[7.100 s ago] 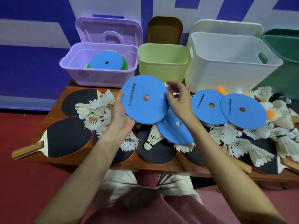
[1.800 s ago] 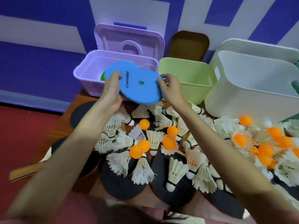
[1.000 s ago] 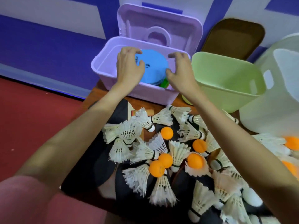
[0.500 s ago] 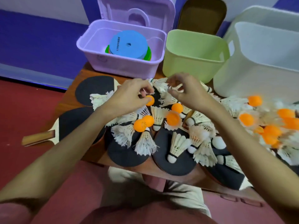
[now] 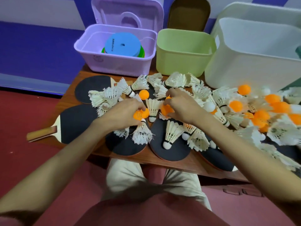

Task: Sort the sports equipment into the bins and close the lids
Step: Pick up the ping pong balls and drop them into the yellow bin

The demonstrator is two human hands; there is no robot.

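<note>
The left hand (image 5: 121, 115) curls its fingers round orange balls (image 5: 140, 114) at the pile's centre-left. The right hand (image 5: 180, 106) grips another ball (image 5: 166, 110) just beside. The green bin (image 5: 184, 62) stands directly beyond, nearer the right hand.

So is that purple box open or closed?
Open. The purple box has its lid tipped up behind it, and a stack of blue discs shows inside.
</note>
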